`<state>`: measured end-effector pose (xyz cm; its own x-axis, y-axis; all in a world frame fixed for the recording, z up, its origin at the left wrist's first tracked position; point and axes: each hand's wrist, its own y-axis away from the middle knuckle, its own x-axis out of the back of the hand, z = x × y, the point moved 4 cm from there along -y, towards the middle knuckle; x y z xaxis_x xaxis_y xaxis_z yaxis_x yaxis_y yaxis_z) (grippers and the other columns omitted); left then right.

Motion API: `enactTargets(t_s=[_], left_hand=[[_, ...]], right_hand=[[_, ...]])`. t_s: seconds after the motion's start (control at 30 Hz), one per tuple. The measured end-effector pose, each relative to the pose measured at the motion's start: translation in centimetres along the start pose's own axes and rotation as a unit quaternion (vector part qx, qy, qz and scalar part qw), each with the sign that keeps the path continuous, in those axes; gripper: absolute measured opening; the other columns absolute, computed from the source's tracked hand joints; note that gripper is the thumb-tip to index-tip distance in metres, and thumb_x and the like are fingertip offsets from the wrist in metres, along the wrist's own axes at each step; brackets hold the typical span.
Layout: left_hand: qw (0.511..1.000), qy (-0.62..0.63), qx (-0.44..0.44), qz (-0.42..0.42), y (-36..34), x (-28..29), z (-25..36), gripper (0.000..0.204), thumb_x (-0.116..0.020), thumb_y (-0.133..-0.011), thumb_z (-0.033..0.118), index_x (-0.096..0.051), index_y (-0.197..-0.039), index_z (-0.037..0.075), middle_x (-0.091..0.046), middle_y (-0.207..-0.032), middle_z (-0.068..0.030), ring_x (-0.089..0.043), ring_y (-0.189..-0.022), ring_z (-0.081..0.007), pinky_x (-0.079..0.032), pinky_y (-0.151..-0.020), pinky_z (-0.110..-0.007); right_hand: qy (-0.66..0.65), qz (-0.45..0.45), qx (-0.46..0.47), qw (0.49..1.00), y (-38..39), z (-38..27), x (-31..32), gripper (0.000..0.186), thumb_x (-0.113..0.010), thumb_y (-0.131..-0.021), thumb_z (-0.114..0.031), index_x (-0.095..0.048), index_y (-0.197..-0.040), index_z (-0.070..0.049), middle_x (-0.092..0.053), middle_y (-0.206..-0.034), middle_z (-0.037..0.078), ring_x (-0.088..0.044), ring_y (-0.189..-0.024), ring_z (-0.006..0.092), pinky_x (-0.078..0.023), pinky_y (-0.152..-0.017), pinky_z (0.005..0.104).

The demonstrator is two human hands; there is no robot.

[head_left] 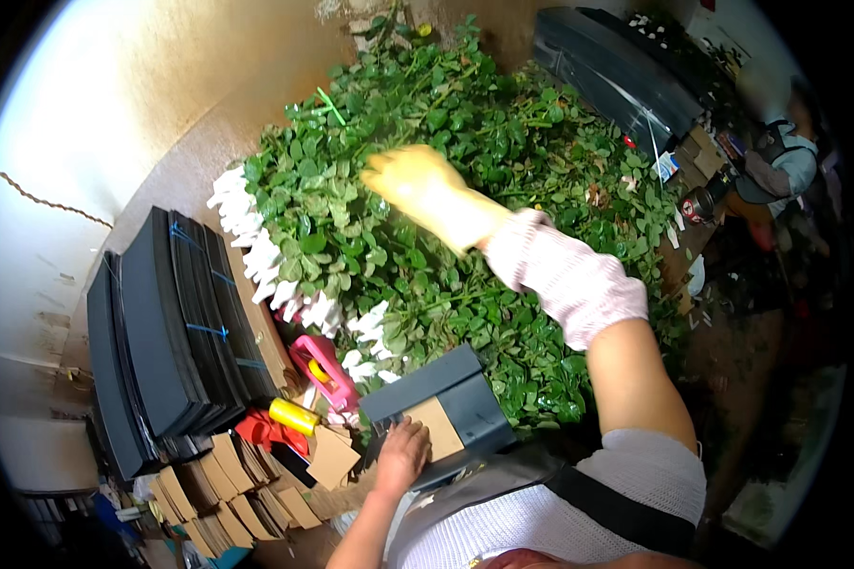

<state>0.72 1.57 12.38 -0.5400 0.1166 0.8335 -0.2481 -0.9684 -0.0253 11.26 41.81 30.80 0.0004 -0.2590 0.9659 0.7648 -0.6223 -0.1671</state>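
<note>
A large heap of leafy green cut stems [427,123] covers the table. Over its far left part reaches my right hand [413,178] in a yellow rubber glove, fingers extended and apart, with nothing visible in it. A pale pink sleeve cover [569,280] is on that forearm. White sleeve-like covers [242,223] line the left edge of the heap, seemingly at the stem ends. Near my body, my bare left hand [403,457] lies with its fingers on a tan cardboard piece [439,429], which rests on a dark grey sheet or box [479,403].
Stacked dark grey boards [152,332] with blue ties stand at left. Nearby are a pink tape dispenser [323,368], a yellow roll [292,415], red material [268,431] and cardboard pieces [228,488]. A dark bundle [621,81] lies far right; another person [778,161] is beyond it.
</note>
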Motion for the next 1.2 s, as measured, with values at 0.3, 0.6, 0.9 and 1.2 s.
enactTargets(t_s=[0.3, 0.6, 0.9, 1.2], left_hand=[[1.000, -0.013, -0.024, 0.010, -0.7, -0.5, -0.6, 0.034, -0.076, -0.085, 0.012, -0.070, -0.118, 0.005, -0.067, -0.123, -0.0137, -0.061, -0.126, -0.0369, -0.046, -0.109, -0.057], [0.999, -0.011, -0.035, 0.031, -0.5, -0.4, -0.1, 0.033, -0.075, -0.085, 0.012, -0.071, -0.117, 0.004, -0.067, -0.121, -0.0144, -0.061, -0.123, -0.0383, -0.047, -0.108, -0.057], [0.998, -0.002, -0.054, 0.015, -0.7, -0.7, -0.7, 0.039, -0.076, -0.083, 0.015, -0.069, -0.120, 0.003, -0.064, -0.124, -0.0160, -0.058, -0.126, -0.0396, -0.044, -0.110, -0.058], [0.975, 0.213, 0.066, 0.011, 0.0, -0.3, -1.6, 0.124, -0.093, -0.065, 0.027, -0.017, -0.161, 0.005, -0.062, -0.136, -0.0234, -0.055, -0.131, -0.0402, -0.037, -0.118, -0.048]], right_hand=[[-0.017, 0.029, -0.002, 0.999, -5.8, 3.5, -2.6, 0.022, -0.057, -0.094, -0.020, -0.077, -0.102, -0.017, -0.077, -0.099, 0.006, -0.074, -0.094, 0.0280, -0.058, -0.075, 0.0418], [-0.010, 0.021, 0.021, 1.000, 8.8, -4.3, 5.0, 0.010, -0.068, -0.080, -0.013, -0.077, -0.082, -0.017, -0.076, -0.081, 0.001, -0.074, -0.077, 0.0188, -0.057, -0.060, 0.0389], [0.122, 0.074, -0.068, 0.987, 21.0, 1.9, 3.3, 0.050, -0.064, -0.090, -0.005, -0.061, -0.136, -0.025, -0.070, -0.102, -0.001, -0.067, -0.072, 0.0164, -0.057, -0.064, 0.0303], [-0.155, -0.250, -0.030, 0.955, 36.4, -6.4, 0.0, 0.059, -0.059, -0.081, 0.002, -0.070, -0.130, -0.028, -0.075, -0.099, 0.009, -0.073, -0.085, 0.0325, -0.059, -0.070, 0.0433]])
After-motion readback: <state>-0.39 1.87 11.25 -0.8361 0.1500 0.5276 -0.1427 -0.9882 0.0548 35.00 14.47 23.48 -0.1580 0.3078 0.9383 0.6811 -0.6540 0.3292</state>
